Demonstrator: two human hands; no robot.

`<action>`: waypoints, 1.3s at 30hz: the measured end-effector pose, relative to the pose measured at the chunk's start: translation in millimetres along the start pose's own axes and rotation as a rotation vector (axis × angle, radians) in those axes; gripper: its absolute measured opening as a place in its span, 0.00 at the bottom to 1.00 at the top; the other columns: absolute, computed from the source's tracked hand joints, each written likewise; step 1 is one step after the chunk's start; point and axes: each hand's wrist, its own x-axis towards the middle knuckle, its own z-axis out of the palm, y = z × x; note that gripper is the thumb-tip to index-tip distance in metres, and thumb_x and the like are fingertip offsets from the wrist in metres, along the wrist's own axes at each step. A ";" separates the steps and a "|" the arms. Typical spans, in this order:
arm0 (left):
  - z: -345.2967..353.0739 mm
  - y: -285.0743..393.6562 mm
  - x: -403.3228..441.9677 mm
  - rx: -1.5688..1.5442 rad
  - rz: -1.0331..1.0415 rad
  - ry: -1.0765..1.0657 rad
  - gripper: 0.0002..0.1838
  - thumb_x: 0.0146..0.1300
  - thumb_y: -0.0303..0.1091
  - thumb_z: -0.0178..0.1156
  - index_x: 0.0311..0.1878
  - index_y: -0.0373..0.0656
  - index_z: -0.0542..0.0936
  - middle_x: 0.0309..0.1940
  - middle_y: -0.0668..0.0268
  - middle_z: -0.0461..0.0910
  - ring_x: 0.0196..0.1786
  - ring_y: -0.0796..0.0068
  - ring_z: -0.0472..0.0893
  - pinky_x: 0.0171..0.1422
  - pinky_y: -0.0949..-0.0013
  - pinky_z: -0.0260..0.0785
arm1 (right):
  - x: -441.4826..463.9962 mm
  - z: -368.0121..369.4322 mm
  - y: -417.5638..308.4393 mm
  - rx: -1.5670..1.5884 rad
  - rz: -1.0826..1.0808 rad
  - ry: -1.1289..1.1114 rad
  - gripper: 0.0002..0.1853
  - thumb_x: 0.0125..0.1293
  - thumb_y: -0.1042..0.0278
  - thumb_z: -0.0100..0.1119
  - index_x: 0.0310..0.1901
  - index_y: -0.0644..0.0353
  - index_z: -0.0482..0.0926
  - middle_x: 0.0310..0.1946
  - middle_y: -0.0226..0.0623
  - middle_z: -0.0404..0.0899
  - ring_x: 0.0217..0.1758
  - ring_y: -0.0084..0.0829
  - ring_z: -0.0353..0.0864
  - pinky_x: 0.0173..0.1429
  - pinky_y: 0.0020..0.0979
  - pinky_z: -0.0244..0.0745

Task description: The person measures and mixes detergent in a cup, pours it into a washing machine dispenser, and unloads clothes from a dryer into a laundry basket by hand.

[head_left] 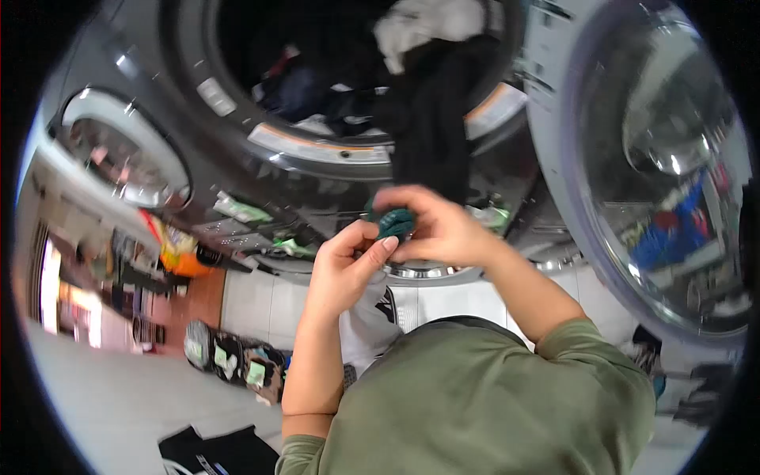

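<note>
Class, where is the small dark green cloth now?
In the head view's centre, the dark green cloth is held between the left hand and right hand, below the hanging black fabric.

Olive-green shirt (491, 404) (short sleeves (582, 340)).

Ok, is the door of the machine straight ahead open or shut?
Open: the round door stands swung out to the right, and a black garment hangs out over the machine's rim.
</note>
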 end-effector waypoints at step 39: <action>-50.9 -16.4 106.6 1.015 0.537 -0.008 0.11 0.65 0.28 0.62 0.49 0.39 0.83 0.61 0.53 0.76 0.63 0.54 0.76 0.61 0.60 0.71 | -789.7 -22.1 80.5 -1.268 1.362 1.440 0.20 0.65 0.62 0.55 0.55 0.64 0.80 0.49 0.44 0.84 0.50 0.39 0.82 0.55 0.38 0.74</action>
